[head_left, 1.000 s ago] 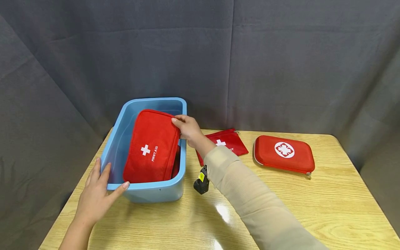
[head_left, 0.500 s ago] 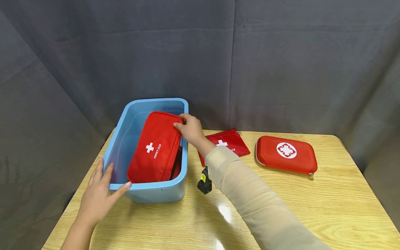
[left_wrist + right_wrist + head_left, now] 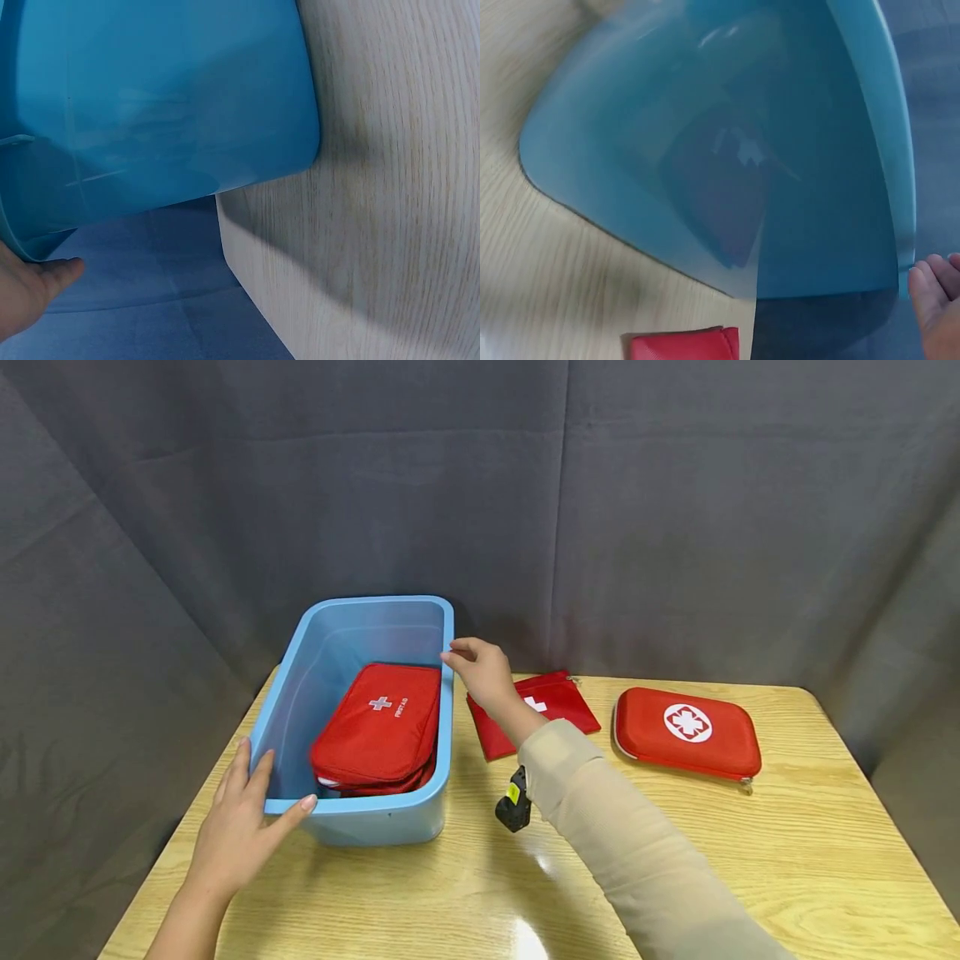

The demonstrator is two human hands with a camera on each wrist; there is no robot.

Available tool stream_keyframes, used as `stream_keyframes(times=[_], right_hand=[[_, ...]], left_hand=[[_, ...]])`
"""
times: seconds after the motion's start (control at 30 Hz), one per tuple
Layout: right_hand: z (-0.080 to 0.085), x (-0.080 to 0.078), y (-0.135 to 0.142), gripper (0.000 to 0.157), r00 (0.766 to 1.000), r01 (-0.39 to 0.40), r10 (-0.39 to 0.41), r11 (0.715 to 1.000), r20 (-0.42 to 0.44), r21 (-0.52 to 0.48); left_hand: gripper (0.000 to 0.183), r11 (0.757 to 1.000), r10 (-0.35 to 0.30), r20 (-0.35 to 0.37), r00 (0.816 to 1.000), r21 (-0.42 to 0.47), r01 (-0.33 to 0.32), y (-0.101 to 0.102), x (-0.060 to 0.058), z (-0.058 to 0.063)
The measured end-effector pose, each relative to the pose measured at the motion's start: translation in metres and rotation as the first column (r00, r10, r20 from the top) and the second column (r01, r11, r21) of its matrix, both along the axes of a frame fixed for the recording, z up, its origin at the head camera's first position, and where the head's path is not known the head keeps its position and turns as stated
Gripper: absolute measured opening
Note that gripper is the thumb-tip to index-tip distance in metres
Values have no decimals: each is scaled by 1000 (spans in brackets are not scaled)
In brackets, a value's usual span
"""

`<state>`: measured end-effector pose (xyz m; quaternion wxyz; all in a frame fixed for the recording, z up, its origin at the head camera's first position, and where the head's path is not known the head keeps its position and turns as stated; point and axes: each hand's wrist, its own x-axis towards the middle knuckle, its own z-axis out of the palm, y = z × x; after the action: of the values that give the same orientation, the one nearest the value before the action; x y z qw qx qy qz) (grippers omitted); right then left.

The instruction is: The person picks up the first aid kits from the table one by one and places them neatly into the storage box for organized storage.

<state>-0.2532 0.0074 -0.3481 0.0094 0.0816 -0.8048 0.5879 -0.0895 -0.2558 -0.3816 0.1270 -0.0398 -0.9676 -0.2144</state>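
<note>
At the near side of the wooden table, the left hand rests on the corner of the blue bin, its thumb along the front rim and its fingers spread over the left rim, well apart from the thumb. To the right, a black device with a yellow patch sits at the right wrist, below the beige sleeve. Inside the bin, toward its right wall, the first aid pouch lies label up on another red item, of which only an edge shows. Well apart to the right lies a red hard case with a white round emblem. Farther in, the flat red pouch lies partly behind the right forearm. The right hand is at the bin's right rim, fingers bent, thumb and fingertips slightly apart with nothing seen between them; whether they touch the rim I cannot tell. The step in hand looks like the release of the pouch into the bin. The next move seems to call for lifting the right hand clear of the rim while the left steadies the bin. A grey curtain hangs behind everything.
</note>
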Motion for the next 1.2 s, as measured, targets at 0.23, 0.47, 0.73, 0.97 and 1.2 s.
stream_keyframes(times=[0.23,0.47,0.73,0.97,1.2], right_hand=[[-10,2,11,32,997,23,-14,993,71,-120],[-25,4,20,35,990,40,-16,984,137,-175],[-44,5,37,36,985,72,-30,967,172,-242],[-55,8,52,37,974,130,-86,970,211,-207],[-77,6,68,42,972,179,-143,965,188,-190]], left_hand=[[78,1000,-6,-10,1000,-9,6,0,0,0],[78,1000,-2,-3,1000,-7,1,-1,0,-2],[77,1000,-2,-13,1000,-3,2,0,2,0],[77,1000,4,0,1000,-8,-4,1,2,0],[78,1000,3,-5,1000,-9,-3,0,1,0]])
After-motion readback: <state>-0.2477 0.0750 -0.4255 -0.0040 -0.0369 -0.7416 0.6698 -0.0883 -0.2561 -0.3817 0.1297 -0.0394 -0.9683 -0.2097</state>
